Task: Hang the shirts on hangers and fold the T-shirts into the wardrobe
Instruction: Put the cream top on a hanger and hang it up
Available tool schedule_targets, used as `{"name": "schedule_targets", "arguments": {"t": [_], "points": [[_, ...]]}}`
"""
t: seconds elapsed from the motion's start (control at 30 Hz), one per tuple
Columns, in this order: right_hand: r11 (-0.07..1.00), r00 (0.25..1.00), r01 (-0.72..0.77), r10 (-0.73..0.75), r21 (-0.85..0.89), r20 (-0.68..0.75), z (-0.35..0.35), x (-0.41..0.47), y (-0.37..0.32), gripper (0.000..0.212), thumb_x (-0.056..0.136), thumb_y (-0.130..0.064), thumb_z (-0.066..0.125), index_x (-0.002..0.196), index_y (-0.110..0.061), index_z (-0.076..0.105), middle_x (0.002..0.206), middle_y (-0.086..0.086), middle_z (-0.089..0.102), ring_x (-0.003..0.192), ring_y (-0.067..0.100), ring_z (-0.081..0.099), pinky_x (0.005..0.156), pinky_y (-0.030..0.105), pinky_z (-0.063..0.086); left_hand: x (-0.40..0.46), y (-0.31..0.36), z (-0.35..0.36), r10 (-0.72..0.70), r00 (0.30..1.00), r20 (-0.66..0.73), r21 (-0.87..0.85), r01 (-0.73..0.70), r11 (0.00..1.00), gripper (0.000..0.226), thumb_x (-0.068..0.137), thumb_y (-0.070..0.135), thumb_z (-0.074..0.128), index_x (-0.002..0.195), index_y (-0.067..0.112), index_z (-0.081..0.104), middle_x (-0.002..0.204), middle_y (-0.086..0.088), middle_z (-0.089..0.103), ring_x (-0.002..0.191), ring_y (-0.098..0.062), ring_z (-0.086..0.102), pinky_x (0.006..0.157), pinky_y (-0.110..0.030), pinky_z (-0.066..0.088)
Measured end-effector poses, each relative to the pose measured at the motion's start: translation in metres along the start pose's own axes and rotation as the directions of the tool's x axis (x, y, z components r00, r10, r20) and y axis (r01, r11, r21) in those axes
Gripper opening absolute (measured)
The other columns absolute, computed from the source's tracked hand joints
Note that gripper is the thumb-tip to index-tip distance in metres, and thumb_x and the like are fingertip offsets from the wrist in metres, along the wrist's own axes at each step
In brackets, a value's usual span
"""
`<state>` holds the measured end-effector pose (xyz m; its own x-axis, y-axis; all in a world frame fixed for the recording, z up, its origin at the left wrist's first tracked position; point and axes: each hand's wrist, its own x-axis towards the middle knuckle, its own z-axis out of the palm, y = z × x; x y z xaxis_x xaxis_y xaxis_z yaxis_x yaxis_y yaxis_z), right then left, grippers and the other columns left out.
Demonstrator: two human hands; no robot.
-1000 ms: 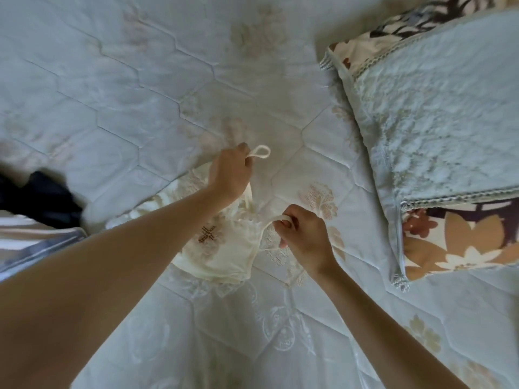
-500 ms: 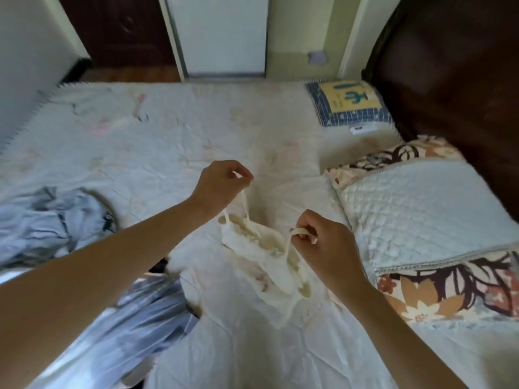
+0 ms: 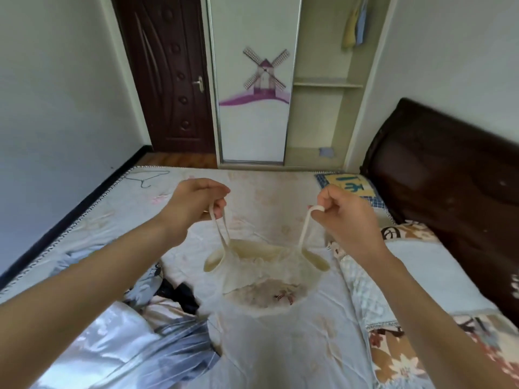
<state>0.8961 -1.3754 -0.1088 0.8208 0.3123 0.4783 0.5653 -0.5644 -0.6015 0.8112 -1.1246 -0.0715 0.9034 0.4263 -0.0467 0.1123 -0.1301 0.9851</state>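
The left hand [image 3: 196, 203] pinches one thin strap and the right hand [image 3: 341, 213] pinches the other, fingers curled tight, holding a cream camisole top [image 3: 264, 273] up between them above the bed [image 3: 252, 346]. The garment hangs below both grips, its hem seemingly clear of the bedcover. A wire hanger [image 3: 148, 178] lies beyond the left hand; crumpled clothes [image 3: 146, 327] lie below it. The open wardrobe [image 3: 323, 85] stands beyond both hands.

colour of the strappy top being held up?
Cream, with a small reddish motif near the hem: the top shows in the head view, the only view.
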Motion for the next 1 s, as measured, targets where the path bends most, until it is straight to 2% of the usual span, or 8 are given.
{"name": "schedule_targets", "arguments": {"t": [0.13,0.23,0.4,0.5,0.63,0.77,0.9,1.0], "points": [[0.998,0.998,0.056,-0.055,0.035,-0.035,-0.007,0.001,-0.038,0.039,0.08,-0.025,0.078,0.064,-0.034,0.043,0.059,-0.014,0.054,0.059,0.002,0.053,0.065,0.036,0.045,-0.034,0.019,-0.037,0.037,0.999,-0.022,-0.04,-0.038,0.998,0.013,0.093,0.004,0.056,0.094,0.007,0.069,0.066,-0.001,0.066,0.058,-0.015,0.058,0.072,-0.03,0.057],[0.994,0.995,0.096,-0.096,0.055,-0.017,-0.004,-0.001,-0.071,0.029,0.079,-0.032,0.079,0.067,-0.029,0.053,0.064,-0.014,0.061,0.066,0.008,0.06,0.069,0.037,0.05,-0.06,0.029,-0.065,0.067,0.996,-0.054,-0.058,-0.07,0.996,0.017,0.093,0.003,0.053,0.093,0.009,0.069,0.066,0.0,0.068,0.058,-0.014,0.059,0.077,-0.033,0.056],[0.974,0.986,0.139,-0.153,0.179,0.064,0.011,-0.007,-0.133,0.024,0.077,-0.039,0.079,0.07,-0.023,0.062,0.063,-0.013,0.063,0.065,0.006,0.06,0.07,0.04,0.054,-0.11,0.038,-0.116,0.102,0.986,-0.13,-0.069,-0.112,0.991,0.019,0.093,0.001,0.053,0.09,0.009,0.07,0.067,-0.002,0.069,0.058,-0.013,0.06,0.077,-0.034,0.055],[0.96,0.985,0.141,-0.16,0.242,0.064,0.023,-0.014,-0.173,0.03,0.071,-0.046,0.082,0.069,-0.024,0.063,0.06,-0.013,0.061,0.059,0.005,0.055,0.066,0.037,0.052,-0.143,0.04,-0.153,0.106,0.978,-0.178,-0.057,-0.118,0.991,0.017,0.094,0.003,0.054,0.093,0.009,0.069,0.07,-0.003,0.069,0.06,-0.016,0.06,0.075,-0.032,0.053],[0.964,0.979,0.144,-0.171,0.222,0.11,0.038,-0.037,-0.235,0.036,0.07,-0.053,0.081,0.066,-0.023,0.061,0.053,-0.01,0.053,0.054,0.007,0.05,0.056,0.027,0.04,-0.194,0.035,-0.206,0.105,0.961,-0.258,-0.056,-0.124,0.991,0.016,0.094,0.004,0.054,0.092,0.01,0.069,0.072,-0.004,0.07,0.061,-0.015,0.06,0.076,-0.032,0.053],[0.913,0.947,0.035,-0.161,0.407,0.278,0.057,-0.075,-0.298,0.031,0.076,-0.04,0.081,0.069,-0.014,0.067,0.057,0.0,0.068,0.053,0.012,0.064,0.058,0.026,0.055,-0.258,0.024,-0.255,0.08,0.932,-0.353,-0.078,-0.115,0.99,0.015,0.095,0.004,0.053,0.094,0.009,0.068,0.074,-0.005,0.071,0.06,-0.014,0.06,0.071,-0.03,0.058],[0.787,0.883,-0.146,-0.169,0.6,0.437,0.081,-0.127,-0.355,0.03,0.083,-0.031,0.076,0.089,-0.002,0.071,0.078,0.009,0.075,0.073,0.019,0.074,0.071,0.025,0.058,-0.335,0.007,-0.305,0.035,0.891,-0.452,-0.093,-0.086,0.992,0.014,0.094,0.004,0.054,0.095,0.008,0.067,0.077,-0.006,0.072,0.06,-0.014,0.061,0.073,-0.028,0.059],[0.702,0.825,-0.254,-0.202,0.666,0.528,0.101,-0.167,-0.395,0.022,0.089,-0.028,0.07,0.094,-0.007,0.071,0.087,0.008,0.076,0.084,0.019,0.074,0.078,0.023,0.057,-0.397,-0.006,-0.339,0.001,0.849,-0.529,-0.101,-0.064,0.993,0.014,0.094,0.003,0.054,0.093,0.009,0.067,0.077,-0.004,0.073,0.059,-0.013,0.062,0.071,-0.027,0.059]]}}
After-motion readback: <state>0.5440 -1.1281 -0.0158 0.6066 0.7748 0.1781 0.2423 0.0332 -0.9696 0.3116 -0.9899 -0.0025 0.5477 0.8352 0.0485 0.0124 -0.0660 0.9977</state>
